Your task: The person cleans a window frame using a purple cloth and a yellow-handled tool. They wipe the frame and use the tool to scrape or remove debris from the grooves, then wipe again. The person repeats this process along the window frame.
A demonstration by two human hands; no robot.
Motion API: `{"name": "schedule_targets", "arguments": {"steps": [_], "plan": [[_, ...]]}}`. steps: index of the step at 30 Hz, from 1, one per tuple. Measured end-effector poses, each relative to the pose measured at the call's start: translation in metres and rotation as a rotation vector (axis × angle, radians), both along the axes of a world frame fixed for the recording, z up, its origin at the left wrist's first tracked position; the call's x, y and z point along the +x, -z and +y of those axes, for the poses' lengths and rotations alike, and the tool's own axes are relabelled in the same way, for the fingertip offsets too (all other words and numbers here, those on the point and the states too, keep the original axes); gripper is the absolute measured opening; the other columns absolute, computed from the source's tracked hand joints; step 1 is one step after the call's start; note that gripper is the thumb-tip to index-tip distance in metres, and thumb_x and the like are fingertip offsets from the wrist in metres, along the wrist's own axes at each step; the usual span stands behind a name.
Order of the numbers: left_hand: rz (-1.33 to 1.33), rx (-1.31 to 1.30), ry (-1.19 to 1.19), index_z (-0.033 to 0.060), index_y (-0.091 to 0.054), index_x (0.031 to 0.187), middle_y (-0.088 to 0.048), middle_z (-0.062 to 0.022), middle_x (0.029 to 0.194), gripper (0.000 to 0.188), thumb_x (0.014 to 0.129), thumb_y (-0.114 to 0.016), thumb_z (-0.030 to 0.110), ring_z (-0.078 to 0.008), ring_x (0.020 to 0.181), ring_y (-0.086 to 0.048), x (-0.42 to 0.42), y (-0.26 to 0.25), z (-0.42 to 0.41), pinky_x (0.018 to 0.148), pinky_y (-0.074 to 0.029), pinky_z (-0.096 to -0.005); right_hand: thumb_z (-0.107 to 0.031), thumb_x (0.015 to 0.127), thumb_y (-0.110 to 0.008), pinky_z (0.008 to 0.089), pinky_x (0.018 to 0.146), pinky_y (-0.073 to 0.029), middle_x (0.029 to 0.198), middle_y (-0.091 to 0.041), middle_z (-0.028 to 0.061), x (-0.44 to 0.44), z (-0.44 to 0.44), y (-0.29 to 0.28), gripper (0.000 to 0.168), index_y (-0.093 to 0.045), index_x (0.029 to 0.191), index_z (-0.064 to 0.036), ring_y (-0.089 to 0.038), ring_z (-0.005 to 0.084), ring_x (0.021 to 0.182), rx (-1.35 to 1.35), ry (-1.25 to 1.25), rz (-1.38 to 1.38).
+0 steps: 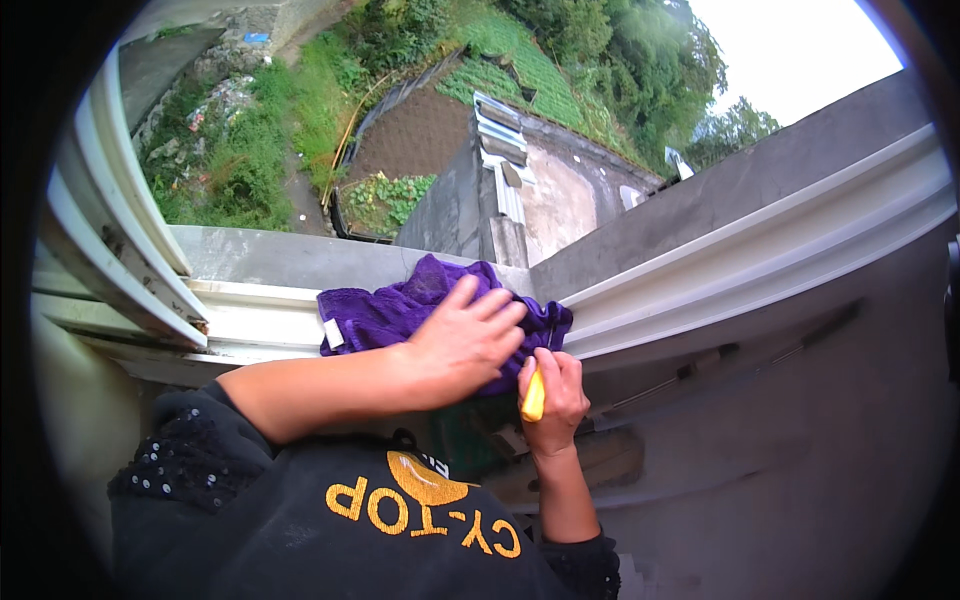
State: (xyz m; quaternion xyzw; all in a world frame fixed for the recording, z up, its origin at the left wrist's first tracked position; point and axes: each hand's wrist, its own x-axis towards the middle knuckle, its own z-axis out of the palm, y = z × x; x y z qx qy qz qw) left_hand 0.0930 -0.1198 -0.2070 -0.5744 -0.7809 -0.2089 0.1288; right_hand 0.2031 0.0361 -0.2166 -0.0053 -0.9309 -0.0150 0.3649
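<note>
A bunched purple towel [375, 315] lies over the corner of the white window frame track [255, 304]. A small white tag [333, 333] shows at its left end. My left hand [469, 341] rests palm down on the towel, fingers spread and slightly blurred. Just right of it, my right hand [559, 394] is closed around a yellow handle [533, 397] that points back toward me. Whatever the far end of this handle carries is hidden by my fingers and the towel.
Sliding sash edges [142, 247] stand at the left, with dirt on them. Another white track [750, 247] runs off to the right beside a grey concrete ledge [720, 195]. Beyond the sill is a drop to a garden plot [412, 135] and a low roof [559, 180].
</note>
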Motion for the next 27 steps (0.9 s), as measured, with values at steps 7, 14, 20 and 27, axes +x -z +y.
{"name": "schedule_targets", "arguments": {"steps": [7, 14, 20, 27], "plan": [[0.101, -0.126, -0.169, 0.0012, -0.059, 0.114, -0.056, -0.0155, 0.124, 0.046, 0.08, -0.065, 0.033, -0.0321, 0.122, -0.046, 0.012, 0.025, -0.006, 0.094, -0.038, -0.0438, -0.003, 0.075, -0.069, 0.0341, 0.063, -0.053, 0.086, -0.059, 0.0117, -0.002, -0.006, -0.021, 0.018, -0.067, 0.093, -0.006, -0.063, 0.0272, 0.071, 0.051, -0.003, 0.082], [-0.014, -0.127, -0.116, 0.0013, -0.059, 0.113, -0.056, -0.0157, 0.124, 0.049, 0.077, -0.068, 0.033, -0.0318, 0.122, -0.046, 0.011, 0.02, -0.004, 0.093, -0.039, -0.0431, -0.009, 0.078, -0.065, 0.0353, 0.051, -0.05, 0.071, -0.051, 0.0075, -0.029, -0.004, 0.012, 0.006, -0.059, 0.079, -0.01, -0.058, 0.0256, 0.058, 0.006, 0.024, 0.014], [0.024, -0.073, -0.111, 0.0053, -0.062, 0.089, -0.059, -0.0069, 0.088, 0.025, 0.075, -0.063, 0.027, -0.0231, 0.095, -0.054, 0.002, 0.024, -0.005, 0.076, -0.04, -0.0369, -0.009, 0.075, -0.067, 0.0358, 0.057, -0.051, 0.075, -0.058, 0.0097, -0.025, -0.028, -0.007, 0.011, -0.065, 0.086, -0.007, -0.061, 0.0286, 0.064, -0.212, -0.107, -0.152], [0.091, -0.096, -0.209, 0.0088, -0.062, 0.073, -0.058, -0.0016, 0.073, 0.016, 0.073, -0.064, 0.025, -0.0173, 0.082, -0.053, 0.012, 0.013, -0.008, 0.07, -0.038, -0.032, -0.011, 0.074, -0.069, 0.0335, 0.054, -0.05, 0.077, -0.056, 0.0086, -0.023, -0.028, -0.004, 0.015, -0.064, 0.088, -0.007, -0.061, 0.0255, 0.062, -0.073, -0.082, -0.171]]}}
